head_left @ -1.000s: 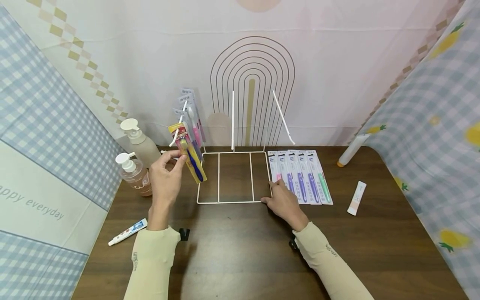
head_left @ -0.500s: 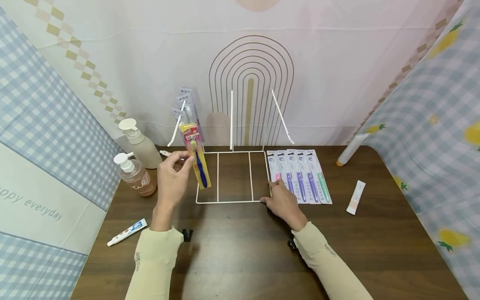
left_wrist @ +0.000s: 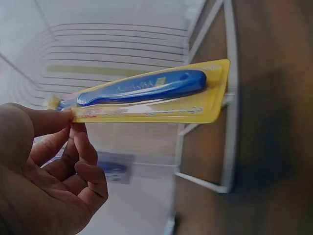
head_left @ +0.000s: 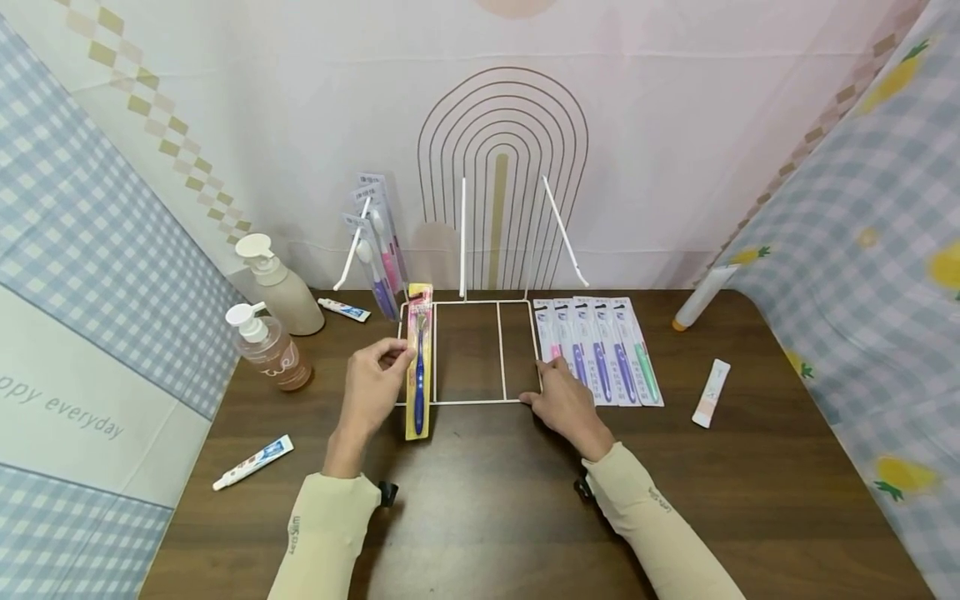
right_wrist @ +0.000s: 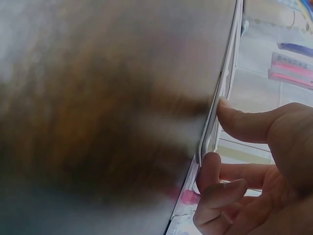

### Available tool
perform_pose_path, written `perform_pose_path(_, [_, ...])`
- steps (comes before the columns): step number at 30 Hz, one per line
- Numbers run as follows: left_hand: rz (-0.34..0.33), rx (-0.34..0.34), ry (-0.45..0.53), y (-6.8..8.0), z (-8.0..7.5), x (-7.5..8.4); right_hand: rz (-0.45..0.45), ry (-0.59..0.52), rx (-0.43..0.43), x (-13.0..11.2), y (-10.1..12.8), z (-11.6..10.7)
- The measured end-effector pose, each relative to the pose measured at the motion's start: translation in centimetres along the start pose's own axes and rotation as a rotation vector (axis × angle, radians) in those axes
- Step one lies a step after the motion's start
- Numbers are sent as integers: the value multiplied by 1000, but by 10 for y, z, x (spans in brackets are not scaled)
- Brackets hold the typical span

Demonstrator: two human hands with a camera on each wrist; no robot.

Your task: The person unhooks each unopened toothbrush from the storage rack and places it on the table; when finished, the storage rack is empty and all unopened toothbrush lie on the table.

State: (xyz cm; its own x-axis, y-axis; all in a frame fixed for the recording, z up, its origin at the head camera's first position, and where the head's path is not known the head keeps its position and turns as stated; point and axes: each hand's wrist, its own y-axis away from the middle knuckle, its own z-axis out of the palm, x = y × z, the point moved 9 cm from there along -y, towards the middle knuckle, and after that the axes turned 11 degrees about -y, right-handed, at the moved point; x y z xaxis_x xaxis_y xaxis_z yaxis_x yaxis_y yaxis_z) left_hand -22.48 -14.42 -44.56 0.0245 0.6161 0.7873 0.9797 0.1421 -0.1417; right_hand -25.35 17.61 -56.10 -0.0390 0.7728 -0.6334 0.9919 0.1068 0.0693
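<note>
My left hand point(head_left: 378, 371) pinches a yellow-carded blue toothbrush pack point(head_left: 418, 360) over the white wire rack point(head_left: 480, 402); my right hand point(head_left: 564, 402) grips its corner. Two packs hang point(head_left: 377, 242); five flat packs point(head_left: 597, 350) wait on the surface.

A dark brown wooden table point(head_left: 487, 517) fills the foreground. Behind it hangs a pale pink backdrop point(head_left: 660, 125) printed with a nested-arch motif point(head_left: 502, 125) — blue gingham cloth point(head_left: 82, 250) flanks the table's left, pineapple-print gingham point(head_left: 885, 250) its right.
</note>
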Motion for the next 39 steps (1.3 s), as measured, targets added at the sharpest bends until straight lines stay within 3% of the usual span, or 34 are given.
perform_pose_path(2, [-18,-34,-6,0,11,-16,-3,0,3,2,-1,1])
perform_pose_path(9, [-86,-106,-53,-20,58,-121,1,-2,2,6,-1,4])
perform_pose_path(13, [-152,-165,-50,-22,63,-149,7,-11,3,5,0,3])
perform_pose_path(20, [-213,-174,-104,-21,51,-164,2,-34,9,2,2,1])
perform_pose_path(28, [-257,-129,-172,-24,34,-174,15,-29,1,-11,8,-7])
perform_pose_path(33, [-271,-105,-204,-29,26,-180,15,-24,-5,-6,7,-4])
perform_pose_path(39, [-314,-84,-237,-28,17,-169,14,-31,7,-1,4,0])
